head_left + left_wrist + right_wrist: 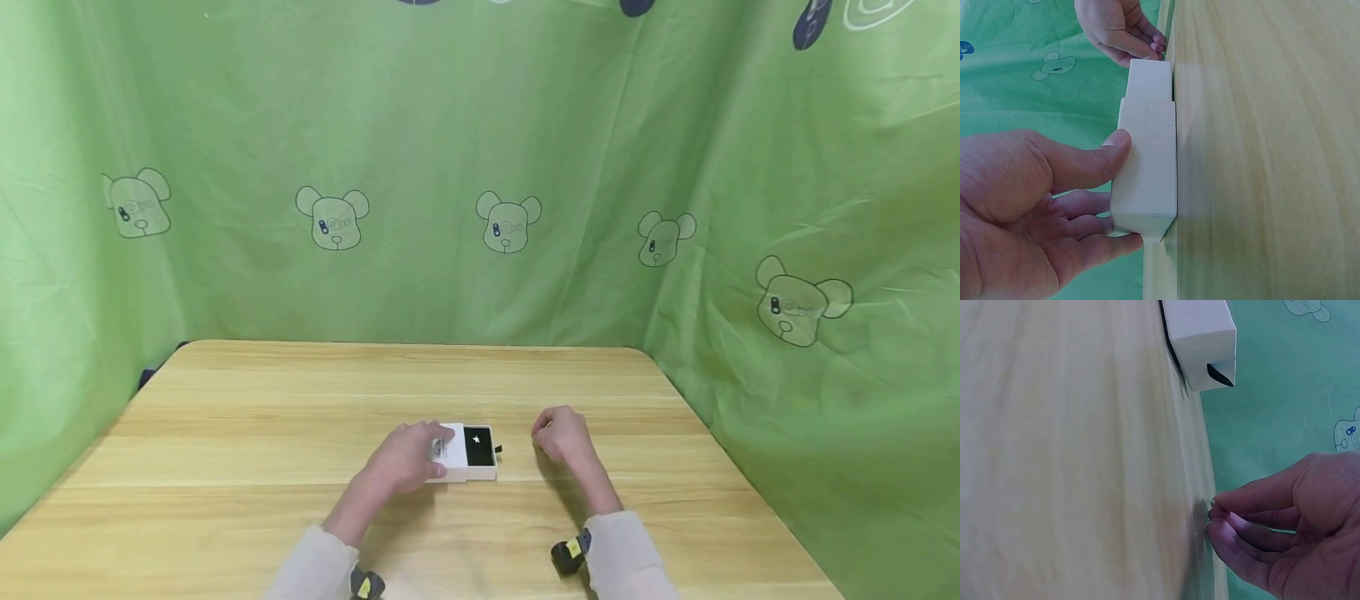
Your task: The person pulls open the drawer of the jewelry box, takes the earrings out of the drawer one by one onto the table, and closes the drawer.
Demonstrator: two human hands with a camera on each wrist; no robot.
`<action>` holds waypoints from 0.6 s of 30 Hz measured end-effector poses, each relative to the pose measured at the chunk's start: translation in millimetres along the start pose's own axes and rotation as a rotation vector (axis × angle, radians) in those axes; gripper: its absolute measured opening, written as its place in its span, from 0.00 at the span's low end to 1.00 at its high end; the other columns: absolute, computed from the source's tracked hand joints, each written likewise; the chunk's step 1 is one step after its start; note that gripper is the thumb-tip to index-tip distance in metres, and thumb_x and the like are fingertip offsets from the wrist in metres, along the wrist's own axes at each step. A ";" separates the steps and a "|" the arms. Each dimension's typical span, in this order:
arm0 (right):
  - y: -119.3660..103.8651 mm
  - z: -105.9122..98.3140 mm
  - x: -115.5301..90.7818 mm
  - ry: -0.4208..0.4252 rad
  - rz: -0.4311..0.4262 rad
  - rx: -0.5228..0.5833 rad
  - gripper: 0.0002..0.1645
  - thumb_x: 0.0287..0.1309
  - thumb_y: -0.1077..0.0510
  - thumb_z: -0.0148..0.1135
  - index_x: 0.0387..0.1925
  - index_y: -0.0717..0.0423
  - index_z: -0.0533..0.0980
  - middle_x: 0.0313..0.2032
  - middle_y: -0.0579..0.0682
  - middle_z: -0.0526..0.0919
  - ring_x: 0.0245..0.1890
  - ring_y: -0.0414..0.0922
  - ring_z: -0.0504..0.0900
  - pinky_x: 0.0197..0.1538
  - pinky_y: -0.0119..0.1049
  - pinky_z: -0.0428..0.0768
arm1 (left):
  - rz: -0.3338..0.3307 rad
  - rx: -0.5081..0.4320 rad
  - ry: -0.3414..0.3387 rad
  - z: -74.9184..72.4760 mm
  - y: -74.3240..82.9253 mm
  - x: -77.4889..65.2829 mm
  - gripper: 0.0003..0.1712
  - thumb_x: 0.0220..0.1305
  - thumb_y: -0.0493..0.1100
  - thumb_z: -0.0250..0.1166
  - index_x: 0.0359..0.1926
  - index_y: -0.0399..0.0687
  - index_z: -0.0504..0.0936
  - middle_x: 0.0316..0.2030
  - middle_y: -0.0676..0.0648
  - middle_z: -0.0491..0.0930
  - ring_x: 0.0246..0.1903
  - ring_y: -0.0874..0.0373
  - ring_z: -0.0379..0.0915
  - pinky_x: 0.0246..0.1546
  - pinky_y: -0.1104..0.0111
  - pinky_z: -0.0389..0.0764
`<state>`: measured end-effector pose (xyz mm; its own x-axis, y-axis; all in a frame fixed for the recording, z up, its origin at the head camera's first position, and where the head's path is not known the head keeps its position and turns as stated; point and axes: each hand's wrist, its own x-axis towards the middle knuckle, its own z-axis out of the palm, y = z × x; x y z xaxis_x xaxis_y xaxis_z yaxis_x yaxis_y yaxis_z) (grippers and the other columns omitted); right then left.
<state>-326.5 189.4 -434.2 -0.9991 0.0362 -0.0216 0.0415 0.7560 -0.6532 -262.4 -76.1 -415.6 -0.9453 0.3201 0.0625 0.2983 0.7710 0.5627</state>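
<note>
A small white slide-out box [453,454] lies on the wooden table. Its inner drawer [482,473] sticks out to the right, showing a black insert [480,454] with a white star-shaped mark on it. A short black pull tab [1220,375] hangs from the drawer's end. My left hand [407,457] holds the outer sleeve [1146,156], thumb on the near side, with fingers behind and at the end. Right of the drawer, apart from it, is my right hand [564,434]. Its thumb and fingers [1254,499] are curled with tips together, low by the table, and no object shows between them.
The light wooden table [225,417] reaches back to a green curtain [420,283] with bear-head drawings, which also hangs along both sides. A dark wrist camera [570,555] sits at the right sleeve, another [367,583] at the left one.
</note>
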 end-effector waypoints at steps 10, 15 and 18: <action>-1.2 -1.1 -1.1 -0.010 0.006 0.019 0.05 0.56 0.69 0.63 0.35 0.63 0.82 0.20 0.51 0.80 0.14 0.37 0.65 0.18 0.25 0.62 | -0.005 -0.004 -0.001 -1.4 1.2 -0.7 0.33 0.55 0.37 0.76 0.63 0.46 0.80 0.67 0.36 0.74 0.64 0.33 0.72 0.68 0.42 0.71; -0.8 -0.6 -0.7 -0.013 0.000 0.032 0.05 0.56 0.69 0.62 0.34 0.63 0.82 0.17 0.50 0.79 0.13 0.36 0.66 0.17 0.24 0.62 | -0.006 -0.006 0.001 -1.1 1.0 -0.6 0.32 0.55 0.37 0.76 0.63 0.46 0.80 0.67 0.36 0.74 0.64 0.33 0.72 0.68 0.42 0.71; -0.7 -0.8 -1.4 -0.014 -0.005 0.037 0.05 0.56 0.69 0.62 0.34 0.63 0.82 0.19 0.52 0.80 0.14 0.37 0.67 0.17 0.24 0.63 | -0.008 -0.011 0.002 -0.7 0.8 -0.4 0.32 0.55 0.37 0.75 0.63 0.46 0.80 0.67 0.36 0.74 0.64 0.33 0.72 0.68 0.42 0.71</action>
<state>-325.2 189.3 -433.1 -0.9993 0.0232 -0.0285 0.0364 0.7314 -0.6809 -261.8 -76.1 -414.6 -0.9479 0.3131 0.0593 0.2893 0.7675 0.5720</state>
